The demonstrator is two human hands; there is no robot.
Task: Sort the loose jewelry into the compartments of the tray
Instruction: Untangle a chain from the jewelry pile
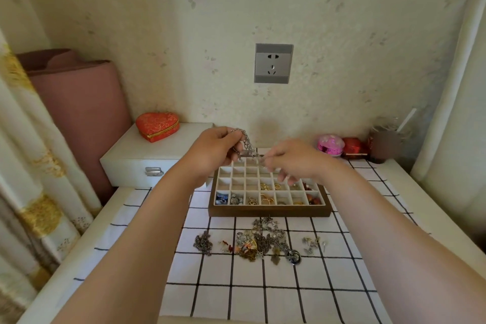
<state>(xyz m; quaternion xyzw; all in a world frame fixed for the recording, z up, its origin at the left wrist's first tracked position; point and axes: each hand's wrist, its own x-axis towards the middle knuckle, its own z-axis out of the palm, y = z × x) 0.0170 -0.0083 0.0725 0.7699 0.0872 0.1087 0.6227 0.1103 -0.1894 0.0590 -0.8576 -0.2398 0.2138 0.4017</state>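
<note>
1. Two bare forearms reach over a checked cloth on the worktop toward the tray.
2. Loose jewelry lies heaped on the cloth just in front of the tray.
3. Above the tray's back rows, the left hand has its grip curled round a silver chain; the right hand appears to pinch the other end.
4. Likely step: straightening the chain. Next, it needs gathering and lowering into an empty back-left compartment.
5. A white box crowds the tray's left side; open cloth lies in front of the tray.
</note>
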